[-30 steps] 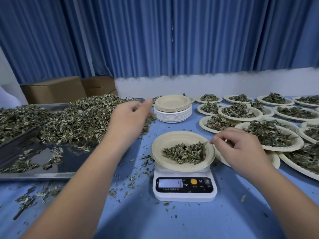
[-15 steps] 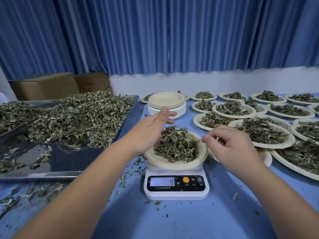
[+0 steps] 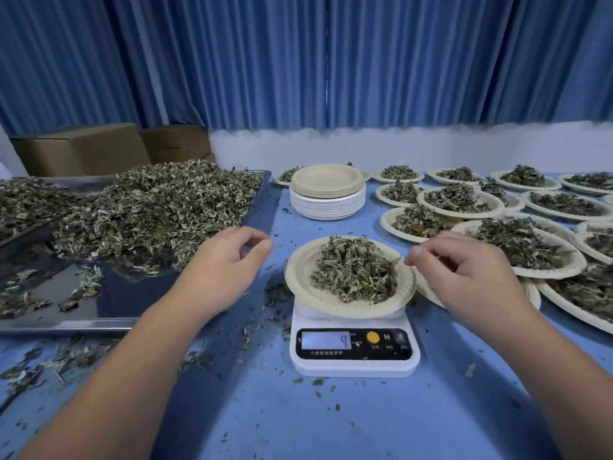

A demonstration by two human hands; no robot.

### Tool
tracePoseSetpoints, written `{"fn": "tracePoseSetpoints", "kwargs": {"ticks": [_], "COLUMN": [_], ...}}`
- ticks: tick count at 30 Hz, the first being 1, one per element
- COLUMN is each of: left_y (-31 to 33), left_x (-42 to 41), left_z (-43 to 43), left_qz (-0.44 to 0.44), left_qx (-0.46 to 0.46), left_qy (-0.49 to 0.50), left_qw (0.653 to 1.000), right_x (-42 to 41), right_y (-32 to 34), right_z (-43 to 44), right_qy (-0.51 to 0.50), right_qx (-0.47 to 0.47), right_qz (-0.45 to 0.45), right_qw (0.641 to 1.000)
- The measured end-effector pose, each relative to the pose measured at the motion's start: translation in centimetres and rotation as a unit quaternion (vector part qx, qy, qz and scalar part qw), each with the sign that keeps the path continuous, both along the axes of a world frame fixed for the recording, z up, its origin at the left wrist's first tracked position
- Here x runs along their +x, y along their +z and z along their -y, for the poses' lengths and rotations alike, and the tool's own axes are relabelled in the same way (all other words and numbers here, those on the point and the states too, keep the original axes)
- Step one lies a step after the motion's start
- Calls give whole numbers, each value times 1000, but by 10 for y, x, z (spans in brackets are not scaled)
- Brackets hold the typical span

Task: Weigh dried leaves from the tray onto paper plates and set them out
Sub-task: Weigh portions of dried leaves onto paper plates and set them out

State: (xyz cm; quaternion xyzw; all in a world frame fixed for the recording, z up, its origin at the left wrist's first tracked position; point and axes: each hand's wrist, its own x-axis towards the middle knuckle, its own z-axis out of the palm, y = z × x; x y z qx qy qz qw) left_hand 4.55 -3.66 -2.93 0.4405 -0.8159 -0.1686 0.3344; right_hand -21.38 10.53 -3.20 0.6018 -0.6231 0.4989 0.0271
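Filled plates [image 3: 461, 214] crowd the table's [image 3: 365, 419] right side. One more plate [image 3: 318, 302] sits on the scale [image 3: 355, 365] mid-table, and the tray [image 3: 132, 293] holds plenty of leaves [image 3: 159, 207]. Left hand [image 3: 222, 263] slack, empty; right hand [image 3: 464, 273] curled at the rim, grip unclear.

A makeshift weighing-and-sorting workroom: a blue-covered table [image 3: 331, 419] carries a digital scale [image 3: 355, 360] at 6 o'clock, a metal tray [image 3: 132, 293] heaped with dried leaves [image 3: 159, 207] at 9 o'clock and filled paper plates [image 3: 544, 272] at 3 o'clock. Cardboard boxes [image 3: 83, 151] sit at 10 o'clock, and blue curtains [image 3: 298, 61] hang at 12 o'clock.
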Motion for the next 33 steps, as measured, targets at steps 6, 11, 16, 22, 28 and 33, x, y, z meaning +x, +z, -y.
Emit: {"fn": "tracePoseSetpoints", "kwargs": {"ticks": [6,11,16,22,28,33], "left_y": [0,1,0,-7,11,38], "left_x": [-5,-9,-21,-34,-36,-60], "left_z": [-5,-11,-19,-28,-28,-22], "left_qz": [38,11,-13,-22,-41,127], "left_qx": [-9,-14,-5,47,-88,-88], "left_qy": [14,9,9,-1,-72,-159], "left_qw": [999,1000,1000,999,993,975], "right_x": [1,1,-3,-7,-6,-8], "right_y": [0,-1,-2,-3,-2,-3], "right_z": [-2,0,2,4,5,5], "right_qy": [-18,-58,-96,-108,-107,-101], "right_qx": [16,37,78,128,126,123], "right_qz": [4,20,65,82,92,78], "right_qw": [1000,997,990,982,982,984]}}
